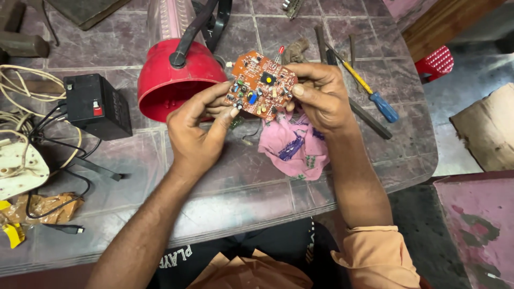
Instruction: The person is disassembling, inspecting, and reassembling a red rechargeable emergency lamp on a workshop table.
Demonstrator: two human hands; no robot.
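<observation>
- Two hands are held up over the tiled table point(241, 176), and one orange circuit board point(261, 85) is pinched between them
- One edge of the board is gripped by the left hand point(195, 128), with the fingers closed on it
- Its other edge is gripped by the right hand point(320, 96)
- A pink cloth point(294, 147) is spread just under the hands
- A red lamp shell point(171, 80) is seen behind the board
- A black battery point(97, 106) is set well to the left
- A blue-handled screwdriver point(375, 93) is laid to the right

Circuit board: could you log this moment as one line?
left hand: holds orange circuit board | right hand: holds its other edge | board: raised above pink cloth | beside: red lamp shell, black battery
</observation>
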